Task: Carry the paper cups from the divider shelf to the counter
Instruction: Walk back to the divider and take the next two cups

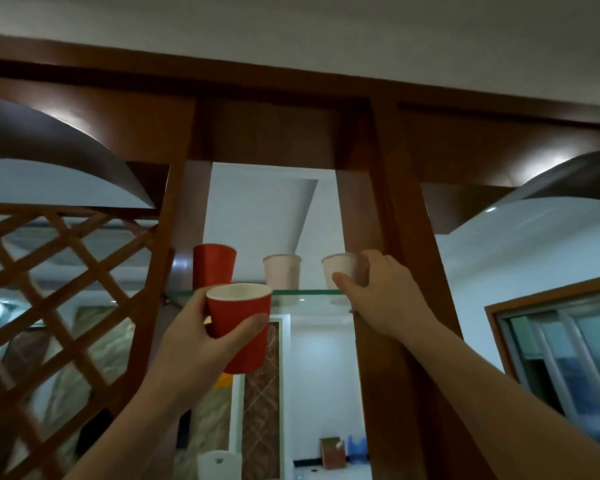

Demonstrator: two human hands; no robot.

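Both forearms reach up from the bottom edge toward the tall brown wooden divider [388,209] and its clear glass shelf [302,292]. By my reading the carrying has barely begun: no counter shows. Two upside-down paper cups, one red [212,266], one pale pink [282,270], wait on the glass. Left hand [201,336] wraps an upright red paper cup [240,323], lifted clear; right hand [381,289] curls round a white paper cup [340,268] at the shelf

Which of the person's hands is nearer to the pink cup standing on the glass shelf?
The right hand. It grips the white cup just right of the pink cup. The left hand is lower, in front of the shelf, holding a red cup.
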